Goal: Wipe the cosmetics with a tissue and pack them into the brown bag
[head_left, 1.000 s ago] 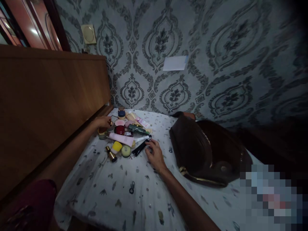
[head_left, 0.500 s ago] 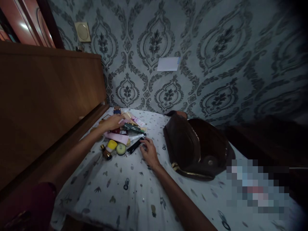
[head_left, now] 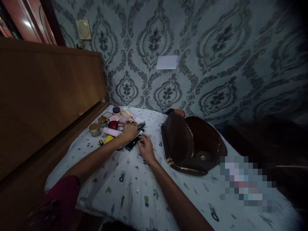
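Observation:
My left hand [head_left: 130, 132] lies over the pile of cosmetics, beside a dark green tube [head_left: 141, 126]. Its fingers are hidden from me, so what it grips does not show. A glossy black tube [head_left: 131, 145] rests on the patterned sheet just below. By the upper end of this tube is my right hand [head_left: 146, 148], its fingers loosely bent and apart; whether they touch it is unclear. Around my left hand are a pink tube [head_left: 111, 132], a dark red jar [head_left: 113, 125], a yellow item [head_left: 109, 138] and a gold-trimmed item [head_left: 131, 122].
Two gold-lidded jars, one in front [head_left: 95, 129] and one behind [head_left: 103, 120], stand left of the pile. A dark blue jar [head_left: 116, 110] is at the back. An open brown handbag [head_left: 179, 144] sits right of my hands. Wooden furniture [head_left: 50, 93] borders the left; patterned wallpaper [head_left: 127, 89] rises behind.
My left hand has moved right and toward me, from the pile's back left to the green tube, uncovering the jars. My right hand stays near the black tube. The view has shifted slightly.

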`<state>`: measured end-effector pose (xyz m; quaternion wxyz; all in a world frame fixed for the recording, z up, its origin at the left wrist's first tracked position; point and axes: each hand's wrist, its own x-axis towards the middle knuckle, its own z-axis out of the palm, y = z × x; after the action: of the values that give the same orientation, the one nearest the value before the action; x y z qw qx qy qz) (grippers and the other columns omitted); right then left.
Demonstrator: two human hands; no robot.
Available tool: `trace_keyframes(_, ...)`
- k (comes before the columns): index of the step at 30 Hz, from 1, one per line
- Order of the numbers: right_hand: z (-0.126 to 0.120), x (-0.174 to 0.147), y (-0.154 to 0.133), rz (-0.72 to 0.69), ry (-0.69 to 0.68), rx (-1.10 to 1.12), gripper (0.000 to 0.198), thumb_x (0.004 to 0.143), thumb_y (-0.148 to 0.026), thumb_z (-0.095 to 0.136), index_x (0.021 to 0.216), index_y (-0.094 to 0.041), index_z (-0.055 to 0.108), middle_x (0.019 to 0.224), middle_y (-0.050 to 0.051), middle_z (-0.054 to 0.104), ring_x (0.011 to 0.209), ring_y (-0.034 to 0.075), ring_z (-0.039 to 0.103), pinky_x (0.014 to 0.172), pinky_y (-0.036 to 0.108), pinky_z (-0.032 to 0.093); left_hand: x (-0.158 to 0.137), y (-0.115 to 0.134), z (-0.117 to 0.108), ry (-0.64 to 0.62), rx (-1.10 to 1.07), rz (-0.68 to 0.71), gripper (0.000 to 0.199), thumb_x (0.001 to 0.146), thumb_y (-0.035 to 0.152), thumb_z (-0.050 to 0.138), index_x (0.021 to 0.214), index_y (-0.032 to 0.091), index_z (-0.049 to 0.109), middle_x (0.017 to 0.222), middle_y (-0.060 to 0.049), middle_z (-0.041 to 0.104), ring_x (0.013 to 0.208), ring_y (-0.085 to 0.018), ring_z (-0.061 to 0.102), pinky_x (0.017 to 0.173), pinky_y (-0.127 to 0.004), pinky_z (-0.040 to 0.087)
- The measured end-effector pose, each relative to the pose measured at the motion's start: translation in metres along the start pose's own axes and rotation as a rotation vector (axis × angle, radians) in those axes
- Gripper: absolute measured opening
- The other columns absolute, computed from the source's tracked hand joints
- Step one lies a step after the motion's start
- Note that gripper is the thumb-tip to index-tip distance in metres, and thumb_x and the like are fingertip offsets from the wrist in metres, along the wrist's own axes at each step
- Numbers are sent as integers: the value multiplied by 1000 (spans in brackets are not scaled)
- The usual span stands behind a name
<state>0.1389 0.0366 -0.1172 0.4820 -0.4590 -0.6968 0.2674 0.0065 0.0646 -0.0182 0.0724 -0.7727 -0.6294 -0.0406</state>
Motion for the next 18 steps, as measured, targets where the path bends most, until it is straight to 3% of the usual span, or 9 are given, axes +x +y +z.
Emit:
trace_keyframes(3,1,0,2,-2,14,29,32,81,-23,56,109,-17,70,125,15,54,111,26,61,96,44,54,3,0,-2,33,-56,-7,38,98,45,47,111,16,67,109,-17,73,107,-35,65,89,-42,48)
trace_keyframes(5,2,0,3,-3,26,52,31,81,-23,57,108,-19,71,125,14,54,111,26,61,96,44,54,4,-12,-9,64,-119,10,38,100,44,43,105,16,69,107,-16,73,104,-32,65,88,-40,47)
trace_keyframes(8,3,0,5,-10,36,80,30,81,-23,58,107,-21,71,125,13,54,108,25,62,96,44,54,0,-48,-22,89,-155,-13,39,102,34,35,103,15,69,108,-16,71,104,-29,64,87,-38,46)
trace_keyframes(13,4,1,6,0,39,87,30,81,-23,60,108,-21,72,127,12,54,98,23,64,94,45,55,-20,-116,-24,46,-217,-33,29,88,43,56,102,21,69,104,-9,70,98,-26,63,84,-34,45)
trace_keyframes(18,3,2,6,13,22,80,30,82,-24,59,108,-20,72,128,13,54,97,23,65,92,45,56,-30,-156,-15,1,-381,-30,29,75,41,65,95,20,68,89,-4,68,85,-22,61,77,-31,44)
